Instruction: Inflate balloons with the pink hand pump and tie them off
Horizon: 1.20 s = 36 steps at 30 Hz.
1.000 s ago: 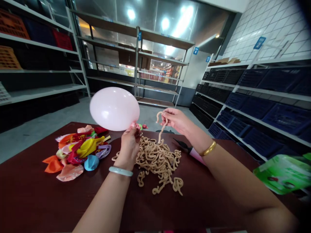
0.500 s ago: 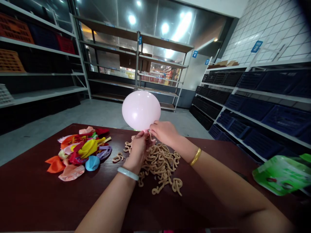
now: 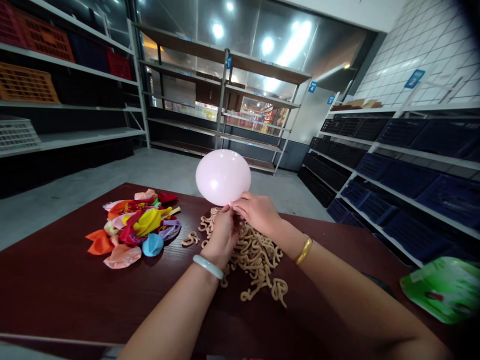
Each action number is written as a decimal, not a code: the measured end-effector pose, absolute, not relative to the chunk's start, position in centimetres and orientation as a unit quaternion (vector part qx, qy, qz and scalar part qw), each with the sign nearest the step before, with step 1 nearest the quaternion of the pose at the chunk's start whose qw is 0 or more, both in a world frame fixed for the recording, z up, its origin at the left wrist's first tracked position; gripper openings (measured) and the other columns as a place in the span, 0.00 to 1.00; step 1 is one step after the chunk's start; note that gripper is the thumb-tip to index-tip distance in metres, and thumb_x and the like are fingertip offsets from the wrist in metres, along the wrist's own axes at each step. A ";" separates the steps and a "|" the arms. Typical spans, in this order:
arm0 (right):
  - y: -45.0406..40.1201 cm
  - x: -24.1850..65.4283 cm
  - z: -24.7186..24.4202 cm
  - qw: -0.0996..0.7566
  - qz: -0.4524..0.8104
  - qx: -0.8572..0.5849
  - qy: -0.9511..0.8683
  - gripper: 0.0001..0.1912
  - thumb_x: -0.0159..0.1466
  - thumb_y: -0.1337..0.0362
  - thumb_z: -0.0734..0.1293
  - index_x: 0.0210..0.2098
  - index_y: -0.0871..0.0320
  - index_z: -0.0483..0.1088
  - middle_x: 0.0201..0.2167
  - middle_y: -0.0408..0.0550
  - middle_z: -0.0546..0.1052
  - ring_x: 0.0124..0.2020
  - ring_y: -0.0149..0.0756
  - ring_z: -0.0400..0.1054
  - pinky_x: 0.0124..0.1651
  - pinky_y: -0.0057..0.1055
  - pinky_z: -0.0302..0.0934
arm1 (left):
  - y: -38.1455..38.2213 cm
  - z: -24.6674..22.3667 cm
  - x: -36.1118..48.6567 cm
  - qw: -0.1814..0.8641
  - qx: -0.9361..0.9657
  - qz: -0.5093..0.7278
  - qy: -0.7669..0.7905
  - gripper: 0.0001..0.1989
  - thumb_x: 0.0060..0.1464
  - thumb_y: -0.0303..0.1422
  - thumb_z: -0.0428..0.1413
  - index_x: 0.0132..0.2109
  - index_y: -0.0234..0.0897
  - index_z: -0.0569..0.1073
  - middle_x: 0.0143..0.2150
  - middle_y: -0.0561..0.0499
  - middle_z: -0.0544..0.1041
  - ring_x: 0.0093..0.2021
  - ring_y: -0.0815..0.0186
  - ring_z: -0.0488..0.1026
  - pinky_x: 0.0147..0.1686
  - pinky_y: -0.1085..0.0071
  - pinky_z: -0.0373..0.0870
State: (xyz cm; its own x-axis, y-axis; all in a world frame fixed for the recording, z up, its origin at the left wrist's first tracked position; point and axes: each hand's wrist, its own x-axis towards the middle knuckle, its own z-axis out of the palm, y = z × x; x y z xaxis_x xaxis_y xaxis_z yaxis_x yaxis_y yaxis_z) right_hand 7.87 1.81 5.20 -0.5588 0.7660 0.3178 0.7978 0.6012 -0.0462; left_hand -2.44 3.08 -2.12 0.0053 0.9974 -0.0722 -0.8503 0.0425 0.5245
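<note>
An inflated pale pink balloon stands above the far edge of the dark red-brown table. My left hand is closed around the balloon's neck from below, its thumb pointing up. From the right, my right hand pinches at the same neck, and the fingertips of both hands touch there. The neck itself is mostly hidden by my fingers. Under and behind my hands lies a heap of tan, curly, string-like pieces.
Several flat balloons in mixed colours lie piled on the table's left. A green plastic pouch is at the right edge. Shelving with dark blue crates lines the right wall; racks with orange crates stand at left.
My right hand's fingers have come down closer over the balloon's neck, against my left hand. The whole view has shifted and tilted slightly, moving the scene rightward.
</note>
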 end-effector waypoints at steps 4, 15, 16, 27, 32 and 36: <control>2.1 8.2 5.0 0.184 -0.090 -0.425 -0.882 0.13 0.69 0.60 0.59 0.45 0.49 0.75 0.44 0.46 0.75 0.37 0.36 0.68 0.35 0.32 0.54 | 2.7 -1.9 -2.4 0.688 0.170 0.676 0.200 0.09 0.44 0.24 0.60 0.34 0.35 0.69 0.23 0.56 0.70 0.20 0.74 0.65 0.22 0.78 0.60; 2.2 8.4 4.6 0.214 -0.071 -0.427 -0.876 0.09 0.66 0.62 0.64 0.41 0.49 0.77 0.43 0.45 0.75 0.38 0.35 0.68 0.36 0.30 0.54 | 2.9 -2.0 -2.5 0.701 0.147 0.676 0.175 0.10 0.46 0.27 0.62 0.36 0.35 0.69 0.30 0.52 0.75 0.28 0.70 0.73 0.27 0.76 0.67; 2.1 8.4 4.6 0.205 -0.081 -0.428 -0.876 0.09 0.66 0.61 0.64 0.42 0.49 0.76 0.43 0.45 0.75 0.37 0.35 0.68 0.35 0.30 0.54 | 3.0 -2.1 -2.6 0.697 0.150 0.678 0.179 0.10 0.46 0.27 0.62 0.36 0.36 0.69 0.29 0.52 0.74 0.27 0.70 0.72 0.26 0.77 0.66; 3.5 7.3 7.9 0.187 -0.046 -0.447 -0.874 0.10 0.64 0.63 0.64 0.31 0.55 0.77 0.32 0.49 0.77 0.34 0.38 0.68 0.34 0.33 0.55 | 2.5 -1.8 -2.0 0.664 0.285 0.638 0.266 0.10 0.47 0.34 0.61 0.30 0.36 0.67 0.19 0.59 0.60 0.15 0.76 0.53 0.14 0.79 0.44; 3.5 4.7 9.0 0.303 0.349 -0.411 -0.785 0.11 0.65 0.63 0.63 0.44 0.56 0.75 0.35 0.48 0.78 0.32 0.32 0.69 0.33 0.29 0.61 | 2.5 -1.6 -2.3 0.688 0.292 0.621 0.236 0.11 0.46 0.32 0.60 0.28 0.36 0.63 0.19 0.58 0.60 0.15 0.77 0.50 0.15 0.79 0.43; 2.5 6.2 9.4 0.318 0.439 -0.341 -0.768 0.14 0.65 0.56 0.64 0.42 0.56 0.75 0.37 0.49 0.79 0.32 0.32 0.69 0.33 0.29 0.63 | 2.4 -0.4 -3.1 0.702 0.269 0.626 0.205 0.08 0.45 0.28 0.58 0.28 0.36 0.64 0.20 0.58 0.60 0.16 0.78 0.51 0.15 0.80 0.44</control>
State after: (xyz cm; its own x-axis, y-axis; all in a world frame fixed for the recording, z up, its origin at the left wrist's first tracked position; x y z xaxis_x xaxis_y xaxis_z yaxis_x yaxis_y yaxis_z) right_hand 6.16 2.49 9.39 -0.5652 0.8026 0.1905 0.2437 0.3830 -0.8910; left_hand -3.08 2.42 -0.43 0.1317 0.9901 0.0492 -0.7694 0.0708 0.6348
